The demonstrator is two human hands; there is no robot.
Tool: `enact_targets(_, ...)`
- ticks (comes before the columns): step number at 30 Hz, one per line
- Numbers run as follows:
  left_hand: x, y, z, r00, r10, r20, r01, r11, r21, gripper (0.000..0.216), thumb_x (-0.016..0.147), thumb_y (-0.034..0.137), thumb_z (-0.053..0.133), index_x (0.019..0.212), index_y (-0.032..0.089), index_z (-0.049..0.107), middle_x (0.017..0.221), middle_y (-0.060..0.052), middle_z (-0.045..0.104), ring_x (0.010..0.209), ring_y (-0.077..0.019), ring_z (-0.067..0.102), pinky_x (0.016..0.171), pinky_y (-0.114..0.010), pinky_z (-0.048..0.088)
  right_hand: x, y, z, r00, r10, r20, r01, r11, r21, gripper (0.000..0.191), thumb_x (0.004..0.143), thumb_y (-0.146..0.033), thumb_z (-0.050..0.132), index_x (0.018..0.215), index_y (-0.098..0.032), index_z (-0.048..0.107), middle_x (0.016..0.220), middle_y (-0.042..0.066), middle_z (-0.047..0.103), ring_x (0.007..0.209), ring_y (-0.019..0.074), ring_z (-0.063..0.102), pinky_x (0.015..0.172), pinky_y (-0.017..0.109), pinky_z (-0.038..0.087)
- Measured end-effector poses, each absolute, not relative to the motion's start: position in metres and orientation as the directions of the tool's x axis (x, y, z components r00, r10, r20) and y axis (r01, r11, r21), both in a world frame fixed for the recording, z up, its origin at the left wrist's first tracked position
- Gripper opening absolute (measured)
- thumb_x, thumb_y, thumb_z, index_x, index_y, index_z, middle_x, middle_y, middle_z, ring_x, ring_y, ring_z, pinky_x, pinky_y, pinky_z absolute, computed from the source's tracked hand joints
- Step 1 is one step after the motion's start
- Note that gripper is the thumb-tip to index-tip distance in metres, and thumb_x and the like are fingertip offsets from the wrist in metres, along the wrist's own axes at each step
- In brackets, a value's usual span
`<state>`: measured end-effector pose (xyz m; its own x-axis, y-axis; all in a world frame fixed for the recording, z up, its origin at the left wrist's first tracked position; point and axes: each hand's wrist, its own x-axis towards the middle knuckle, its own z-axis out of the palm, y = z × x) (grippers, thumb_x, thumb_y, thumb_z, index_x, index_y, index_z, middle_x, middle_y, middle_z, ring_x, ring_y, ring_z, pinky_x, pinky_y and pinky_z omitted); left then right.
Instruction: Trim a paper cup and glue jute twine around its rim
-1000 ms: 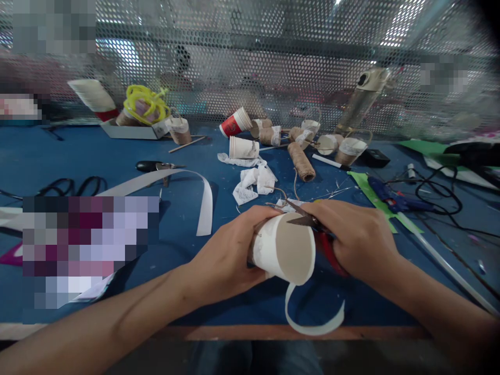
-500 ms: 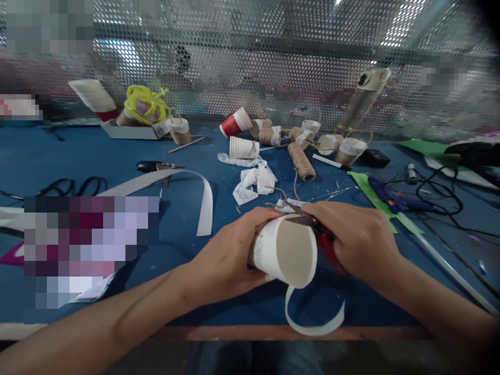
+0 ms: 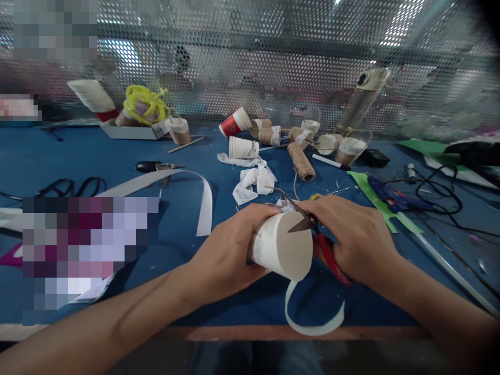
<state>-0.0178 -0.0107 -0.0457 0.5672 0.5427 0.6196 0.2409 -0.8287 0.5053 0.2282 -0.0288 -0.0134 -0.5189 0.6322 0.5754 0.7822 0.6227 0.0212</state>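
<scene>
My left hand [image 3: 230, 250] is wrapped round a white paper cup [image 3: 269, 247] tilted on its side, its open mouth facing right and toward me. A band of lace and some brown wrapping show near the fingers. My right hand [image 3: 347, 234] grips red-handled scissors [image 3: 328, 255]. Their blades stand apart at the cup's upper rim, one of them across the mouth. Below the cup a curled white paper strip [image 3: 312, 330] hangs over the table's front edge; whether it still joins the rim I cannot tell.
Behind my hands lie crumpled lace [image 3: 255, 182], a twine roll [image 3: 300, 162] and stacked paper cups [image 3: 244, 148]. Several twine-wrapped cups stand at the back by a mesh panel [image 3: 250, 62]. A blue glue gun [image 3: 386, 195] with its cord lies right, a long white strip [image 3: 205, 208] left.
The scissors have opened wider, and their lower blade now points down across the cup's mouth. The cup has turned slightly, and its rim sits a little further left.
</scene>
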Motion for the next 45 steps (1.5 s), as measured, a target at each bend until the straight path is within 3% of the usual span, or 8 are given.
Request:
enact_targets(9,-0.0163,-0.0110,-0.0459,0.588,0.528,0.613,0.212,-0.831,0.514,0.079,0.074,0.011,0.080,0.141,0.022,0.038,0.133,-0.015,0.062,0.119,-0.0305,0.064,0.098,-0.046,0.055,0.2288,-0.0287,-0.0165,-0.543,0.604,0.583,0.781,0.618,0.087,0.031,0.091,-0.005,0.047,0.112,-0.012,0.069,0.089,0.010,0.076,0.077,0.0287,0.074,0.057,0.034,0.048)
enact_targets(17,-0.0160,-0.0113,-0.0452,0.567,0.531,0.630,0.214,-0.833,0.510,0.077,0.076,0.012,0.078,0.141,0.025,0.038,0.131,-0.014,0.063,0.117,-0.0316,0.066,0.095,-0.046,0.057,0.2279,-0.0310,-0.0157,-0.500,0.616,0.609,0.799,0.600,0.049,0.027,0.091,-0.005,0.050,0.108,-0.015,0.068,0.090,0.009,0.078,0.077,0.0242,0.074,0.059,0.031,0.046)
enact_targets(23,-0.0148,-0.0117,-0.0420,0.494,0.498,0.712,0.292,-0.867,0.404,0.070,0.080,0.011,0.075,0.140,0.021,0.039,0.126,-0.016,0.064,0.116,-0.0307,0.065,0.095,-0.046,0.057,0.2252,-0.0321,-0.0135,-0.502,0.677,0.538,0.798,0.603,-0.014,0.028,0.091,-0.026,0.060,0.116,-0.015,0.063,0.097,0.010,0.073,0.086,0.0273,0.070,0.065,0.033,0.048)
enact_targets(30,-0.0130,-0.0102,-0.0422,0.519,0.459,0.721,0.318,-0.887,0.335,0.068,0.081,0.012,0.072,0.141,0.015,0.039,0.125,-0.019,0.064,0.117,-0.0323,0.063,0.098,-0.051,0.056,0.2228,-0.0319,-0.0150,-0.513,0.668,0.539,0.807,0.590,0.038,0.023,0.092,-0.026,0.054,0.110,-0.014,0.062,0.087,0.008,0.069,0.080,0.0257,0.069,0.058,0.032,0.044)
enact_targets(35,-0.0124,-0.0103,-0.0423,0.539,0.444,0.716,0.384,-0.886,0.260,0.068,0.083,0.009,0.068,0.143,0.015,0.038,0.126,-0.021,0.063,0.117,-0.0345,0.062,0.098,-0.055,0.055,0.2224,-0.0320,-0.0158,-0.513,0.672,0.534,0.809,0.587,0.038,0.023,0.093,-0.024,0.055,0.113,-0.014,0.062,0.091,0.009,0.070,0.083,0.0263,0.069,0.060,0.032,0.046)
enact_targets(45,-0.0130,-0.0139,-0.0433,0.570,0.414,0.710,0.361,-0.902,0.236,0.068,0.084,0.009,0.067,0.145,0.013,0.036,0.127,-0.023,0.062,0.120,-0.0352,0.061,0.098,-0.055,0.056,0.2237,-0.0313,-0.0188,-0.500,0.658,0.562,0.818,0.573,0.057,0.021,0.095,-0.019,0.047,0.107,-0.015,0.064,0.090,0.011,0.076,0.080,0.0241,0.072,0.060,0.032,0.049)
